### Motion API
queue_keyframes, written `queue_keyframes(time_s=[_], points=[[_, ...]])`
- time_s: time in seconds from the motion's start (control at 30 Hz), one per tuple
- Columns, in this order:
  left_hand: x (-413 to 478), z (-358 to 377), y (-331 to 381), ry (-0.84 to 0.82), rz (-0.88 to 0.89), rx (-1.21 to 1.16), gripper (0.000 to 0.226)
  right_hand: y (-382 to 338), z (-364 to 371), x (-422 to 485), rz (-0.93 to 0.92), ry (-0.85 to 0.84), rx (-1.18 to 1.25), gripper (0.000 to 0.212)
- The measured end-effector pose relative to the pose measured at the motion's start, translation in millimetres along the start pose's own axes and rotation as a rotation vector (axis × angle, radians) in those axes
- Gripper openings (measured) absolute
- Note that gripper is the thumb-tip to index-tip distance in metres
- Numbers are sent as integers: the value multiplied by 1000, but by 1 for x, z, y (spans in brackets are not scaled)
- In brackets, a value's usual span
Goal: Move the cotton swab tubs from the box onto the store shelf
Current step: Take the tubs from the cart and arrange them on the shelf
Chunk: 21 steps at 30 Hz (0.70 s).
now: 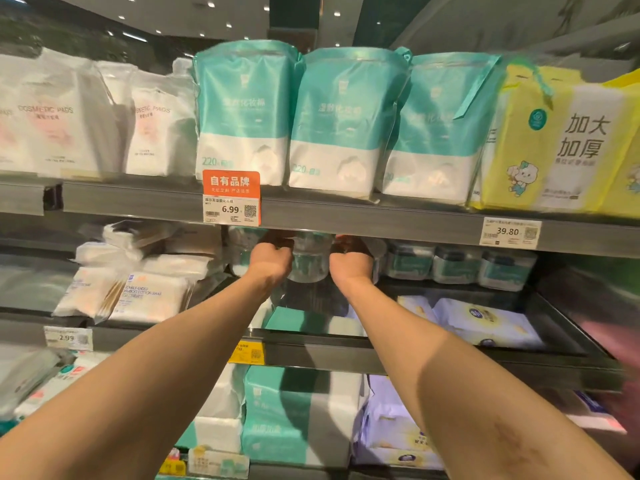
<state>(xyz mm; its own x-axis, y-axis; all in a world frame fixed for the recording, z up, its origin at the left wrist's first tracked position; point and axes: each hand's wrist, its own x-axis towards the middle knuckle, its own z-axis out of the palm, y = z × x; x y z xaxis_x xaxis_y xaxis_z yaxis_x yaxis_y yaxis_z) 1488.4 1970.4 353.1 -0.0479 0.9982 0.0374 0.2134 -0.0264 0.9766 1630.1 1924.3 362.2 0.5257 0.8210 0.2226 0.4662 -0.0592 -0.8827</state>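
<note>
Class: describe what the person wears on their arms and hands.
Nothing shows: the left forearm and right forearm are bare, with no sleeves in view. The left hand and right hand are ungloved, wrists without watch or bracelet.

Clear, glossy hard plastic, smooth-walled, in the cotton swab tub (308, 268) and in the row of tubs (457, 268) beside it. Grey matt metal along the shelf rail (363, 221), a dark, mirror-glossy finish on the shelf deck (554, 327) below, and flat matt paper for the price label (231, 210) and the orange card (231, 181). Shiny, lightly crinkled plastic film on the teal pouches (244, 109), the white cosmetic pad bags (59, 116) and the yellow pack (561, 143), with pale wood-like sticks behind the clear film of the swab bag (138, 296).
</note>
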Motion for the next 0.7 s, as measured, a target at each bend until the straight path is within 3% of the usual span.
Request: queue_keyframes(time_s=[0.07, 0.17, 0.27, 0.37, 0.5, 0.7], points=[[-9, 6, 2, -15, 20, 11, 23, 2, -6, -3, 97, -38, 5, 20], [-6, 23, -8, -64, 53, 106, 55, 10, -19, -8, 188, -66, -20, 32], [-8, 46, -10, -149, 35, 149, 64, 16, -43, -23, 190, -7, 6, 26], [-37, 68, 5, -252, 78, 150, 50, 29, -72, -48, 196, 62, -8, 19], [-99, 91, 31, -433, 183, 168, 16, 46, -118, -87, 268, 254, -69, 23], [-194, 133, 5, -731, 250, 199, 22, 80, -184, -197, 463, 432, -159, 20]])
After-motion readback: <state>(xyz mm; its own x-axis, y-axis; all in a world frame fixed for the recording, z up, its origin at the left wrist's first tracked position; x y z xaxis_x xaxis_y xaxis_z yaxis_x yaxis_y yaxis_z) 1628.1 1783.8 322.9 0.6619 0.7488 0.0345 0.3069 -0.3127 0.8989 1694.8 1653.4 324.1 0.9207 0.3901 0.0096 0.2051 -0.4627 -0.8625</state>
